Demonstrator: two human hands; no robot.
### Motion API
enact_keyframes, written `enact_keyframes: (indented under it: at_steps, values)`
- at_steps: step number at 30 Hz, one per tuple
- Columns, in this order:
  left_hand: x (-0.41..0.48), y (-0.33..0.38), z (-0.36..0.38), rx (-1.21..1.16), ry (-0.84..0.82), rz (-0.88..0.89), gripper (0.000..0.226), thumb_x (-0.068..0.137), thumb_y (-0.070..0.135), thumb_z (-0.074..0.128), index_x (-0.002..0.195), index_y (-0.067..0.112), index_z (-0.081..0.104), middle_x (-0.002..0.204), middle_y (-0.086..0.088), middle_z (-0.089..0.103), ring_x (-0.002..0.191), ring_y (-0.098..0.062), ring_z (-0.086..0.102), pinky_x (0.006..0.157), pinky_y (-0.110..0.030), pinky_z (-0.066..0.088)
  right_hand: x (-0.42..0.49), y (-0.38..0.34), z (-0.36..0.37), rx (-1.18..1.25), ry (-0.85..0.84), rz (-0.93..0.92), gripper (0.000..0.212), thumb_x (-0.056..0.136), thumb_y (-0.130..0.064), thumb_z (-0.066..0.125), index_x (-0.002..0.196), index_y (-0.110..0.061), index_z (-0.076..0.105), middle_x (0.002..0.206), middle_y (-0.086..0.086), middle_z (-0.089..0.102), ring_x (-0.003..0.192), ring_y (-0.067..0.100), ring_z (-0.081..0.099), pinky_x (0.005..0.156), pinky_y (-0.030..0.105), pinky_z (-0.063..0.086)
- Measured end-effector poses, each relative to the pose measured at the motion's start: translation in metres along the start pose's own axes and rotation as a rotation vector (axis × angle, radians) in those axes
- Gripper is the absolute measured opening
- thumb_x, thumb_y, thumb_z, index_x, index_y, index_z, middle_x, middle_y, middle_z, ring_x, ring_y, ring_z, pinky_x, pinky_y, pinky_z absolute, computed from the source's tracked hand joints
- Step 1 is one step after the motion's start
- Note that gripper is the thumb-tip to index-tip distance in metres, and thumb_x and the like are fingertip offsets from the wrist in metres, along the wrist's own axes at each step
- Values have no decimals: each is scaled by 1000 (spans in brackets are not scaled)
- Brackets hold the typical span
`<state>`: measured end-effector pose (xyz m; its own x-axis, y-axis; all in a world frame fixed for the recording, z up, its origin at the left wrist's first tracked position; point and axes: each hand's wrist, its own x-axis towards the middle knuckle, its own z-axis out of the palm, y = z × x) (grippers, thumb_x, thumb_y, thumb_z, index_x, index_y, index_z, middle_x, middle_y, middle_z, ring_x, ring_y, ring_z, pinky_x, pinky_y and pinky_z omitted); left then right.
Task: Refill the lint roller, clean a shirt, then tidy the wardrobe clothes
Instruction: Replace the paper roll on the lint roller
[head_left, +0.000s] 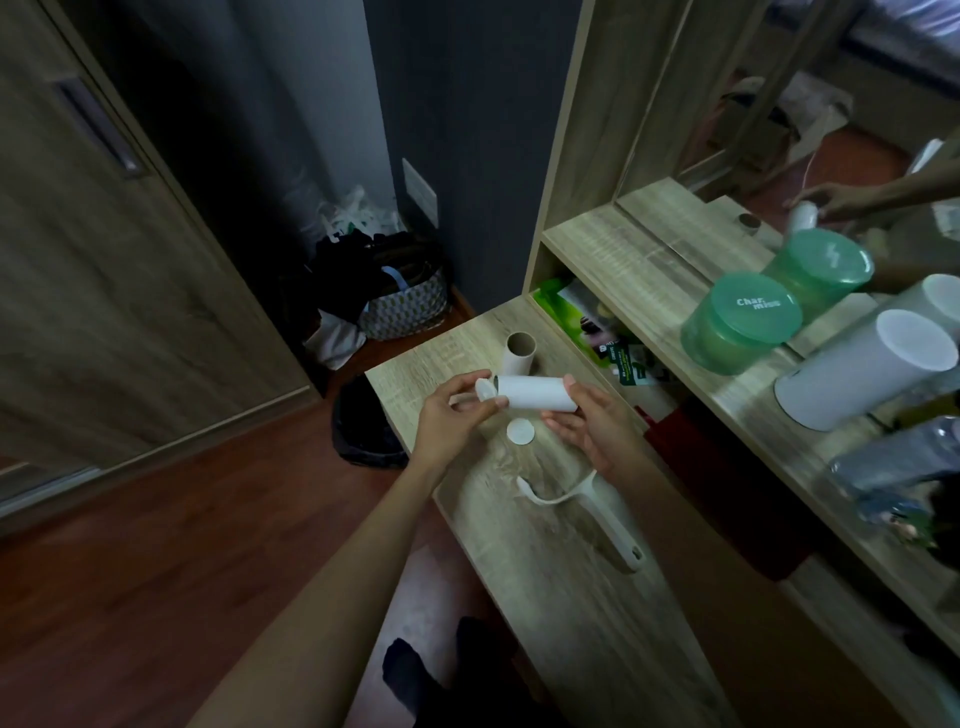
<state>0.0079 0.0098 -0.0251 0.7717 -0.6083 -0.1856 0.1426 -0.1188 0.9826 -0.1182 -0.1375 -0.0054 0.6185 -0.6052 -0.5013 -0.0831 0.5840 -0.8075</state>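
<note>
Head view, status of step one (refill). My left hand (452, 415) pinches a small white end cap (485, 389) between thumb and fingertips and holds it at the left mouth of the fresh white refill roll (535, 392). My right hand (592, 421) grips the roll's right end, thumb on top and fingers curled beneath. The roll is carried roughly level, just above the desk (571, 597). I cannot tell whether the cap is seated in the roll or only touching it.

Done, judging by the layout: a bare cardboard core (519, 353) rests on the desk just behind the roll, so the spent roll appears to be off. The lint roller handle (597, 514) lies stripped on the desk, nearer to me and apart from both hands. A second round white cap (520, 432) lies flat on the desk below the roll.

Remaining: fit the caps, mount the roll on the handle, then clean a shirt and tidy the wardrobe clothes. No shirt is in hand. A basket of dark clothing (405, 301) stands on the floor beyond the desk.
</note>
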Motion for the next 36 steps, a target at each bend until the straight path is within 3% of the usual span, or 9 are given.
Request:
enact_keyframes:
  at_steps: [4,9,14,20,24,28,32,36]
  values:
    - [6,-23,-8,51,128,-70,21,75,27,79,96,28,75,84,7,70,88,-22,68,85,-46,57,1,5,-3,-34,20,-40,24,93,-26,59,111,-11,59,112,16,64,93,31,70,77,34,58]
    - [16,-44,-15,330,169,-138,24,86,20,70,108,12,73,101,-7,74,91,-18,66,88,-36,54,5,11,-8,-52,-6,-56,29,92,-22,60,119,-15,57,120,14,60,97,32,69,84,39,57]
    - [21,-52,-15,507,113,-112,22,87,20,69,107,12,73,96,-3,71,89,-16,63,76,-22,41,8,13,-12,-48,-31,-54,28,92,-18,60,120,-16,57,127,18,56,99,36,68,83,39,57]
    - [30,-58,-21,630,86,-45,32,83,25,72,114,20,70,107,-7,59,96,-18,61,81,-24,44,6,14,-19,-51,-68,-32,29,92,-14,58,120,-13,54,130,21,53,101,38,66,81,35,58]
    - [22,-33,-24,362,109,-34,30,92,31,62,120,20,66,113,0,67,92,-6,63,86,-25,52,-2,9,-17,-37,-116,-28,25,93,-9,55,117,-14,53,131,20,52,98,35,68,80,35,58]
    - [4,15,-33,-36,-83,-85,36,98,28,52,133,23,54,114,-3,69,92,-18,71,80,-26,57,-10,4,1,-70,-232,-58,29,92,-10,54,121,-12,49,131,17,52,99,34,68,83,33,57]
    - [-10,42,-53,-112,-133,-84,38,92,21,61,130,23,57,108,-4,69,93,-28,72,82,-30,58,-11,-2,41,-119,-348,-95,37,91,-13,56,126,-11,46,130,14,53,109,35,63,88,34,55]
    - [-7,48,-86,-131,-56,-58,37,88,8,65,124,15,60,115,-13,66,92,-30,71,76,-23,57,-4,-1,85,-138,-444,-97,34,91,-11,57,124,-11,48,128,14,53,110,32,63,90,37,54]
